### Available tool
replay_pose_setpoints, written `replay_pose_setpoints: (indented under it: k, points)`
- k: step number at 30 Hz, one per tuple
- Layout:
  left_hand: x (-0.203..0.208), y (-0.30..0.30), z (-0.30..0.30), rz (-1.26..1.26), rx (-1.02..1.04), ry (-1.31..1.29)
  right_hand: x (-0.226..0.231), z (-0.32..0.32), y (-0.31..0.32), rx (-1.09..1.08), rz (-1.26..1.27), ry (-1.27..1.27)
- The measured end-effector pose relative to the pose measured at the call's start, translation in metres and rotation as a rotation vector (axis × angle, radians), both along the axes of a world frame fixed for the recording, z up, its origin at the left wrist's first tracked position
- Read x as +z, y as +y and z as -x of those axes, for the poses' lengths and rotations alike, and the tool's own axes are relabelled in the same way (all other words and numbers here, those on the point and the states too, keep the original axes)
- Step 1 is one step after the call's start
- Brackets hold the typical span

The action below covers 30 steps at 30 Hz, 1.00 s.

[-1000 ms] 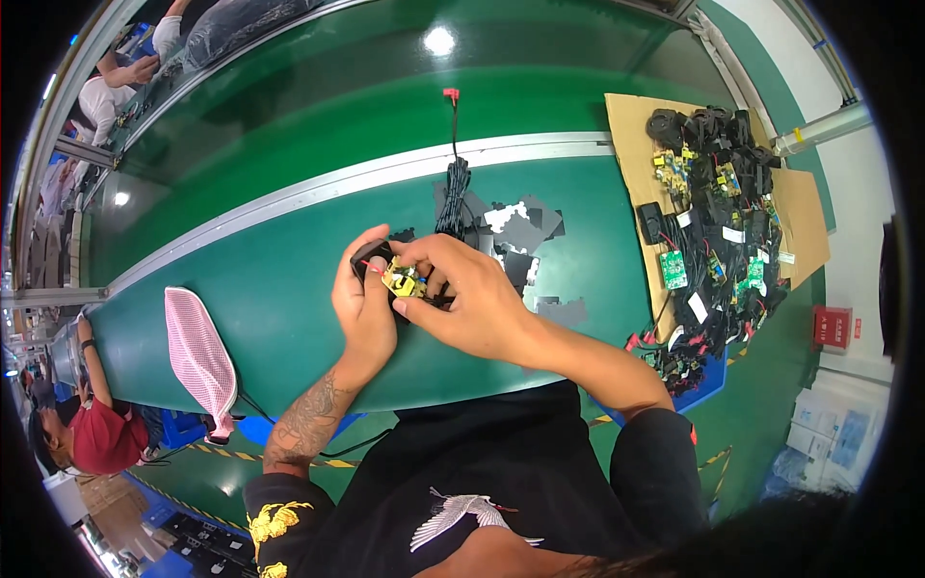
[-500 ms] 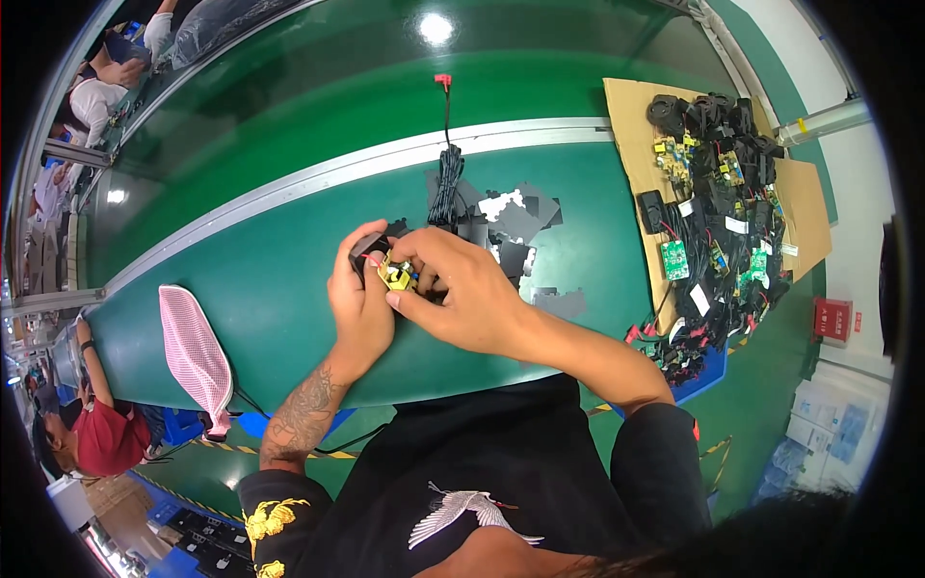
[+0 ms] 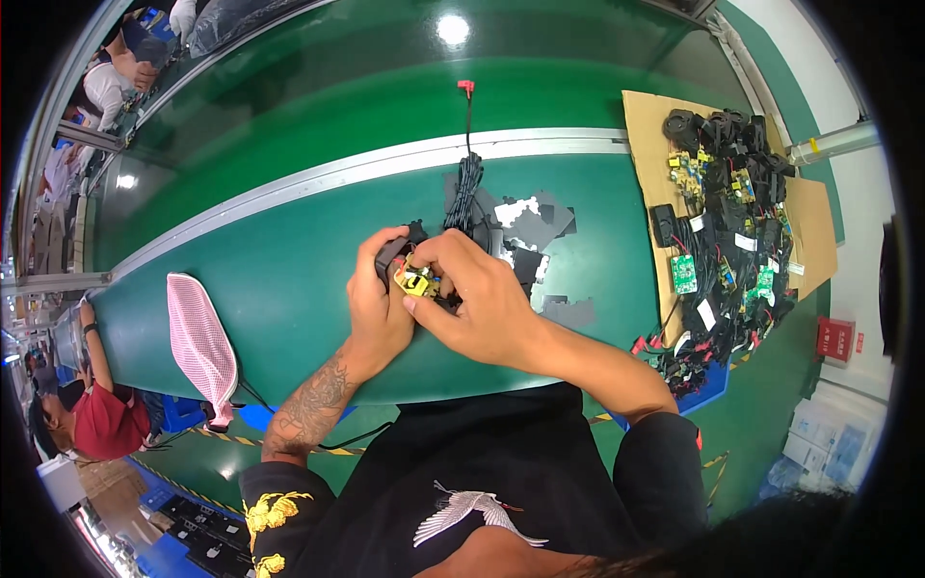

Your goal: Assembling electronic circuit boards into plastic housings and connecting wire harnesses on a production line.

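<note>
Head view puts the circuit board (image 3: 417, 281) right between the two hands, near the middle of the picture, with the surface (image 3: 289, 308) beneath it; I cannot tell whether anything in the grip rests on that surface. The left hand (image 3: 378, 310) is curled partly closed around a black housing (image 3: 386, 256), its fingers up along the outer side. The right hand (image 3: 479, 303) is bent into a pinch at the board, thumb at the near edge and index finger arched over the far one; its other fingers are tucked out of my sight. A bit of red wire (image 3: 400, 262) shows between board and housing, though I can't make out where its ends join. I judge the board light and stiff, yet fragile: its yellow and dark components stand proud and would likely bend or crack under a squeeze, so I would take it by its edges and stay off the parts on its face. The housing looks like hard plastic, light, perhaps a little slick, and its outer walls should bear a firm wrap. That thin wire seems the weak point, soft and easily tugged loose, so I'd keep the two pieces close together. Just beyond the hands lies a coiled black cable (image 3: 466, 193), probably limp and best gripped around its bundle.
</note>
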<state>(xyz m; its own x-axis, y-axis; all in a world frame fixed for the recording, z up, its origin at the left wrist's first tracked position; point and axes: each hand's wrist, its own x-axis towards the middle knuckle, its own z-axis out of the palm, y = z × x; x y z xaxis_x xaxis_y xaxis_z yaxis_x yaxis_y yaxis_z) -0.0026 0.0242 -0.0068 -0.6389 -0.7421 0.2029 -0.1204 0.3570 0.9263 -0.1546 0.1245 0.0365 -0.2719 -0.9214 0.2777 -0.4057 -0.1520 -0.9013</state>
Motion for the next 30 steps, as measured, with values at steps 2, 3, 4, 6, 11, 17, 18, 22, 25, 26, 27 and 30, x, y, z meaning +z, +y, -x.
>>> replay_pose_setpoints:
  k: [2, 3, 4, 6, 11, 17, 18, 22, 25, 26, 27, 30]
  points:
    - [-0.002, 0.0, -0.002, 0.021, 0.004, 0.0, -0.002, -0.001, -0.002, 0.0, 0.02, 0.013]
    - [-0.002, 0.0, -0.002, 0.04, 0.003, -0.005, -0.002, -0.001, -0.002, -0.004, 0.039, 0.03]
    - [-0.003, 0.0, -0.002, 0.058, 0.002, -0.01, -0.002, -0.001, -0.003, -0.003, 0.039, 0.031]
    - [-0.004, 0.001, -0.002, 0.061, 0.004, 0.013, -0.002, -0.003, -0.004, -0.033, 0.075, 0.039]
    - [-0.001, 0.001, -0.002, 0.093, -0.013, 0.037, -0.001, -0.003, -0.002, 0.019, 0.03, 0.014]
    - [-0.004, 0.001, -0.005, 0.105, -0.04, 0.029, -0.003, -0.003, -0.001, 0.043, 0.08, 0.05]
    - [-0.004, 0.0, -0.005, 0.114, -0.047, 0.035, -0.003, -0.003, -0.001, 0.039, 0.102, 0.076]
    - [-0.006, 0.001, -0.004, 0.105, -0.055, 0.065, -0.006, -0.005, -0.001, 0.046, 0.123, 0.033]
    - [-0.011, 0.001, -0.005, 0.071, -0.068, 0.095, -0.008, -0.003, 0.0, 0.055, 0.141, 0.035]
    - [-0.014, 0.001, -0.005, 0.074, -0.067, 0.095, -0.009, -0.004, 0.001, 0.063, 0.15, 0.016]
    - [-0.016, 0.0, -0.004, 0.131, -0.068, 0.13, -0.01, -0.005, 0.001, 0.07, 0.16, -0.002]
    - [-0.01, 0.0, 0.0, 0.256, -0.047, 0.184, -0.011, -0.007, 0.003, 0.104, 0.182, -0.028]
